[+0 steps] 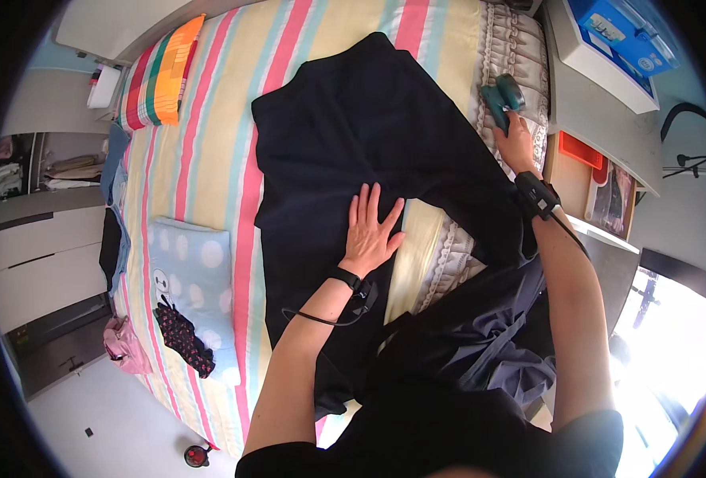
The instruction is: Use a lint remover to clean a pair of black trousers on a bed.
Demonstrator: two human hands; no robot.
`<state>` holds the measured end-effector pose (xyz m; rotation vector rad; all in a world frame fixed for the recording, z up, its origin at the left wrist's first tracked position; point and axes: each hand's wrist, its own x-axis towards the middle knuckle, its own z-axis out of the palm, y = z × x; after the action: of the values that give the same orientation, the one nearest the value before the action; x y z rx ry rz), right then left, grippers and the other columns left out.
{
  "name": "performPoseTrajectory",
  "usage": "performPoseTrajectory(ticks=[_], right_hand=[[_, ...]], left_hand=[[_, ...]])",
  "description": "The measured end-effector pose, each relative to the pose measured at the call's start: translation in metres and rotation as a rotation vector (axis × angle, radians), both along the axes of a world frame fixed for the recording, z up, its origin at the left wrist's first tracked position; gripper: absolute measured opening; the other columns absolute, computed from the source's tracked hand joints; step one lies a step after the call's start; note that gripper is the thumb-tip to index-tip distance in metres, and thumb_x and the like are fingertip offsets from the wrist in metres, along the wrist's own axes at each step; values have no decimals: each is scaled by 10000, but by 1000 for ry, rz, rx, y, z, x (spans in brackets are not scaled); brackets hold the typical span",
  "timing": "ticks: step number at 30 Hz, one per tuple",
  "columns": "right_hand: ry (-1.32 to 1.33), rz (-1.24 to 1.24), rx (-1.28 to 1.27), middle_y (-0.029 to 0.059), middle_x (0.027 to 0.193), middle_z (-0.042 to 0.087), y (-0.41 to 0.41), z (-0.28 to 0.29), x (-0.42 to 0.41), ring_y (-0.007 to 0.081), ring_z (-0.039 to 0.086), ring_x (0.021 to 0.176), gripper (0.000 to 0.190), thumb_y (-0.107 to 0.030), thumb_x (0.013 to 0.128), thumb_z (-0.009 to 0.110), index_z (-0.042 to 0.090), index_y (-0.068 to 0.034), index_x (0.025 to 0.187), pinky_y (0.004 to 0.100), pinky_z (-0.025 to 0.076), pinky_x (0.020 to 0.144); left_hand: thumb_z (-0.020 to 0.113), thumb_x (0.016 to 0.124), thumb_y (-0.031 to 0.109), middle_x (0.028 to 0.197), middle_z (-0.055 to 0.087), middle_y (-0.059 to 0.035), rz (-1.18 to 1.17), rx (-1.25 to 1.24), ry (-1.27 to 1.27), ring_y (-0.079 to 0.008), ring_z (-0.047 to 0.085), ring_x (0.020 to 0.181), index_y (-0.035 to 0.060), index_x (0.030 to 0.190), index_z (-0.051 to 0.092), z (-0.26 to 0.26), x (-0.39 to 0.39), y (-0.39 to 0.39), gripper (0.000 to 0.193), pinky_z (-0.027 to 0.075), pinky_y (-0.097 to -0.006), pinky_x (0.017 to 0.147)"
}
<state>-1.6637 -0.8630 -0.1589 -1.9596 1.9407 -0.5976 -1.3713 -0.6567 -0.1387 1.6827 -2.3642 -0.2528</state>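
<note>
A black garment (341,125) is spread over a striped bed cover and divides into two long parts toward me. My left hand (372,230) rests flat on it, fingers spread, beside the split. Over at the ruffled edge of the bed, my right hand (515,142) grips a dark green handheld appliance (495,104) with a rounded head. Its exact kind cannot be told. The appliance is at the ruffle, off to the right of the garment. A strap with a small device sits on each of my wrists.
Left of the garment lies a folded light-blue dotted cloth (191,257), with a dark floral cloth (182,337) on it. A plaid pillow (156,77) is at the far left corner. An open drawer (574,194) and a blue box (622,42) stand at right.
</note>
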Motion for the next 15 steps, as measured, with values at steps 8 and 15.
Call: performPoseTrajectory(ticks=[8,15], right_hand=[[-156,-44,32,257,950,620,1,19,-15,408,615,891,436,-255,834,589,441,-29,1176,457,465,765],[-976,-63,-84,-7,729,512,91,117,25,60,484,621,208,-112,835,660,516,-26,957,214,391,553]], left_hand=[[598,707,662,1519,124,-195,278,85,-204,-524,72,1356,180,1454,276,3,14,-17,945,141,-768,928],[561,805,543,1520,150,-178,229,53,-148,-393,109,1399,94,1449,259,-3,18,-12,842,97,-670,1035]])
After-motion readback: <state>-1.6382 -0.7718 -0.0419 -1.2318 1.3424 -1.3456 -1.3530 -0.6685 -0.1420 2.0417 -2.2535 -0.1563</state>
